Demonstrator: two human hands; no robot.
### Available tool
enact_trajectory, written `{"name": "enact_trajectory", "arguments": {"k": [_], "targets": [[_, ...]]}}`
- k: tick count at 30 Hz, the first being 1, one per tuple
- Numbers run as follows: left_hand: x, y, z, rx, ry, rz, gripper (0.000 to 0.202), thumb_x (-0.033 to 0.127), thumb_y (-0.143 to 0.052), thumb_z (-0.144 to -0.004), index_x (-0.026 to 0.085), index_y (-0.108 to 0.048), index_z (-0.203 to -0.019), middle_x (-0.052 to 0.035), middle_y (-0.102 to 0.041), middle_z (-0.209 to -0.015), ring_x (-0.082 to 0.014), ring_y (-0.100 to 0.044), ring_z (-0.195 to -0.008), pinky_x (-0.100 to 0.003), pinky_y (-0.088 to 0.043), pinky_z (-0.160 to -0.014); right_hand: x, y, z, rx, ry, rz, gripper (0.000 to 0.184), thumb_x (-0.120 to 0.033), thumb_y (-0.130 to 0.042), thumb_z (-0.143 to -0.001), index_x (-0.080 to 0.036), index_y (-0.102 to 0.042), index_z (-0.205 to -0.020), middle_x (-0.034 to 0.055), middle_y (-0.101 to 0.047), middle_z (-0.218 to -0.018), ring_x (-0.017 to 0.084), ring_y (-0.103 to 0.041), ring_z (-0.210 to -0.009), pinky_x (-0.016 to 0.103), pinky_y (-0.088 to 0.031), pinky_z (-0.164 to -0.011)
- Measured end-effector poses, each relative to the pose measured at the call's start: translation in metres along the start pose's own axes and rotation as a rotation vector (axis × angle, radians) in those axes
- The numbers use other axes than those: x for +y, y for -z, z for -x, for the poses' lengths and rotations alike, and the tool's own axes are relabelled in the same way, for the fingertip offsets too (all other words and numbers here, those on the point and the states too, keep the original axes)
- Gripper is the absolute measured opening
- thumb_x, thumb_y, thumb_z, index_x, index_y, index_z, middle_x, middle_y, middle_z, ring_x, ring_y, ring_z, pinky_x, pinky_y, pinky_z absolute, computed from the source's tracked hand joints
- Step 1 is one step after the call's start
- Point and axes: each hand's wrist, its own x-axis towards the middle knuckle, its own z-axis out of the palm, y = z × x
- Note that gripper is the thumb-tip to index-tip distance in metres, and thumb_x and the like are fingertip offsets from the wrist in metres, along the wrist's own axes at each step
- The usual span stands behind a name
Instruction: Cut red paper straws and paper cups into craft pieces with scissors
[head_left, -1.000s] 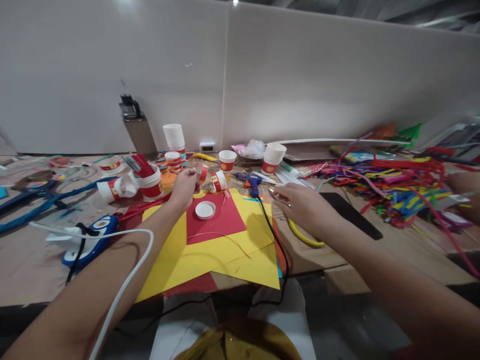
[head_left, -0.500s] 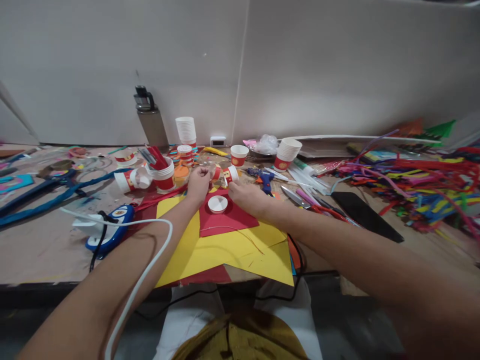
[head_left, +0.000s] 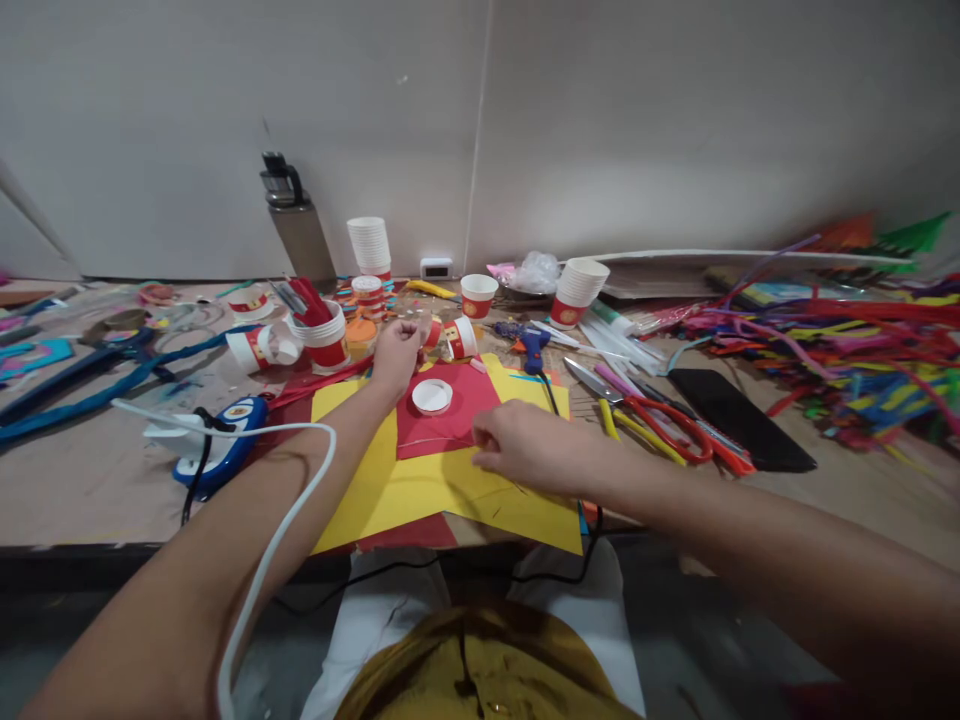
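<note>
My left hand [head_left: 396, 352] reaches forward over the yellow paper sheets [head_left: 420, 495], its fingers pinched on a small clear and red piece I cannot name. Beside it lies a cut red and white paper cup [head_left: 459, 338] on its side. A white round lid [head_left: 433, 397] rests on the red paper square [head_left: 447, 410]. My right hand [head_left: 525, 455] hovers low over the yellow paper near the red square's corner, fingers curled loosely; whether anything is in them does not show.
A blue glue gun [head_left: 534, 348], scissors with red handles [head_left: 645, 410], a black phone [head_left: 739, 405], stacks of paper cups [head_left: 369, 245], a steel flask [head_left: 296, 222], a heap of coloured pipe cleaners [head_left: 847, 350] and a blue device with a white cable [head_left: 217, 450] crowd the table.
My right hand has drawn back from the cut cup toward me, now over the yellow paper. My left hand stays at the same spot, still pinched.
</note>
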Motion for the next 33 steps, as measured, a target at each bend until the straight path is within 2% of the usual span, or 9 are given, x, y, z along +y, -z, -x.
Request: {"name": "enact_trajectory", "arguments": {"k": [5,8,13,15,18,20,23,27,33], "targets": [[-0.006,0.001,-0.002,0.007,-0.034,-0.022,0.011,0.025,-0.056,-0.073,0.019,-0.047,-0.077,0.0051,-0.053,-0.057,-0.0064,-0.045,-0.037,-0.016,-0.028,-0.033,-0.013,-0.013,-0.006,-0.034,0.014,0.133,0.020,-0.017,-0.048,-0.083,-0.011,-0.066,-0.086,0.0120,-0.068,-0.077,0.018,-0.059,-0.063,0.026,-0.028,-0.049],[-0.005,0.004,-0.006,0.011,-0.086,-0.074,0.010,0.021,-0.055,-0.073,0.019,-0.047,-0.078,0.0044,-0.055,-0.058,-0.0068,-0.047,-0.037,-0.016,-0.030,-0.034,-0.017,-0.004,0.004,-0.082,0.086,0.006,0.019,-0.018,-0.050,-0.080,-0.013,-0.068,-0.082,0.0092,-0.068,-0.074,0.014,-0.055,-0.057,0.024,-0.030,-0.048],[0.013,0.013,-0.015,-0.021,-0.044,-0.206,0.013,0.020,-0.061,-0.070,0.017,-0.049,-0.076,0.0009,-0.059,-0.057,-0.0070,-0.048,-0.037,-0.015,-0.029,-0.033,-0.024,0.022,0.026,-0.449,0.447,-0.458,0.014,-0.030,-0.062,-0.078,-0.021,-0.070,-0.085,-0.0023,-0.065,-0.071,0.008,-0.054,-0.057,0.017,-0.034,-0.049],[0.022,0.017,-0.018,-0.012,-0.018,-0.271,0.012,0.017,-0.061,-0.069,0.017,-0.049,-0.074,0.0010,-0.058,-0.055,-0.0074,-0.048,-0.036,-0.015,-0.029,-0.033,-0.022,0.024,0.021,-0.351,0.406,-0.482,0.020,-0.037,-0.063,-0.078,-0.021,-0.069,-0.088,-0.0022,-0.065,-0.072,0.009,-0.053,-0.058,0.017,-0.034,-0.050],[0.030,0.022,-0.020,0.013,-0.002,-0.360,0.013,0.016,-0.062,-0.069,0.018,-0.049,-0.072,0.0007,-0.059,-0.052,-0.0099,-0.050,-0.035,-0.016,-0.030,-0.033,-0.009,0.015,-0.001,0.053,0.187,-0.329,0.022,-0.037,-0.058,-0.082,-0.019,-0.065,-0.093,0.0013,-0.064,-0.077,0.011,-0.053,-0.062,0.021,-0.034,-0.054],[0.031,0.025,-0.020,0.018,0.004,-0.438,0.014,0.014,-0.063,-0.066,0.018,-0.051,-0.070,0.0009,-0.057,-0.048,-0.0118,-0.051,-0.034,-0.017,-0.030,-0.032,0.000,0.004,-0.018,0.217,0.106,-0.217,0.023,-0.031,-0.058,-0.083,-0.018,-0.063,-0.101,0.0050,-0.065,-0.084,0.014,-0.055,-0.070,0.023,-0.036,-0.060],[0.026,0.029,-0.022,-0.001,-0.012,-0.564,0.013,0.011,-0.065,-0.062,0.018,-0.055,-0.063,0.0021,-0.052,-0.039,-0.0115,-0.047,-0.029,-0.018,-0.027,-0.032,0.008,-0.010,-0.036,0.280,0.072,-0.110,0.036,-0.024,-0.061,-0.080,-0.017,-0.058,-0.115,0.0115,-0.062,-0.103,0.020,-0.056,-0.089,0.027,-0.039,-0.071],[0.019,0.033,-0.025,-0.100,-0.019,-0.549,0.018,0.010,-0.068,-0.058,0.019,-0.056,-0.048,0.0036,-0.043,-0.031,-0.0097,-0.039,-0.028,-0.019,-0.024,-0.033,0.009,-0.018,-0.051,0.258,0.079,-0.018,0.026,-0.022,-0.054,-0.085,-0.016,-0.063,-0.108,0.0117,-0.060,-0.097,0.020,-0.055,-0.086,0.028,-0.038,-0.071],[0.032,0.034,-0.024,-0.014,-0.369,-0.710,0.020,0.021,-0.073,-0.059,0.020,-0.058,-0.046,-0.0012,-0.049,-0.045,-0.0137,-0.044,-0.048,-0.022,-0.030,-0.044,0.024,-0.023,-0.062,0.387,0.174,-0.074,0.014,-0.016,-0.049,-0.086,-0.013,-0.063,-0.084,0.0092,-0.059,-0.089,0.017,-0.052,-0.083,0.026,-0.038,-0.072]]}}
